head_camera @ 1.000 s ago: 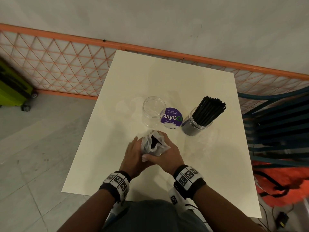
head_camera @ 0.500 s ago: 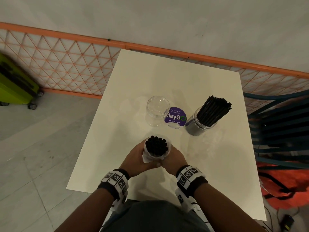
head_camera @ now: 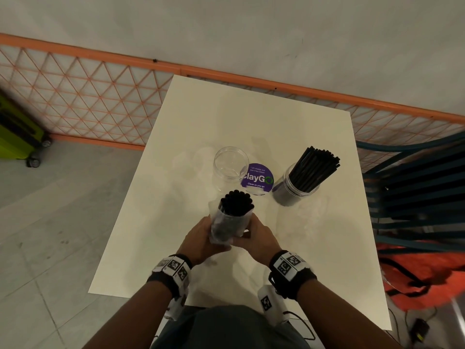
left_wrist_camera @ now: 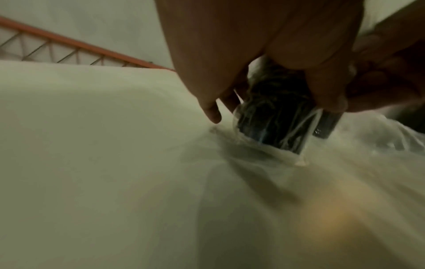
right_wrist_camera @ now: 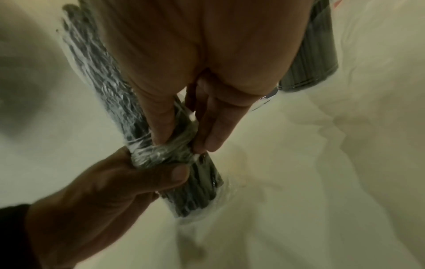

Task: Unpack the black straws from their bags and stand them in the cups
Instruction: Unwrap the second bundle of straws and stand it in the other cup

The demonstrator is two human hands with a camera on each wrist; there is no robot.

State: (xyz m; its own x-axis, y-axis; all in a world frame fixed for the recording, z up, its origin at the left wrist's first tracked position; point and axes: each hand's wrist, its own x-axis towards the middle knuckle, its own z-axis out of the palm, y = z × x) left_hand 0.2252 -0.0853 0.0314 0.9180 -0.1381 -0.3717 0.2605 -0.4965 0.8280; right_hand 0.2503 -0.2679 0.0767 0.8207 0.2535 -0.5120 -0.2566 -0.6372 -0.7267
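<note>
A bundle of black straws (head_camera: 237,201) stands upright on the white table (head_camera: 251,117), with its tops poking out of a clear plastic bag (head_camera: 226,229). My left hand (head_camera: 201,235) grips the bagged bundle (right_wrist_camera: 200,191) from the left. My right hand (head_camera: 254,235) pinches the bunched plastic (right_wrist_camera: 170,147) on the bundle's right side. The bundle's foot (left_wrist_camera: 273,127) rests on the table. Behind it stands an empty clear cup (head_camera: 230,167). To the right, a second clear cup (head_camera: 294,190) holds several black straws (head_camera: 314,170) leaning right.
A round purple sticker (head_camera: 258,178) lies between the two cups. An orange mesh fence (head_camera: 100,96) runs behind the table. Dark blue chair slats (head_camera: 415,187) and something orange (head_camera: 427,268) are at the right, and a green wheeled case (head_camera: 17,137) is at the left.
The bag covered the straw tops a second ago. It has been pushed down, and the black tops now stand bare above its rim. Both hands have slid lower on the bundle.
</note>
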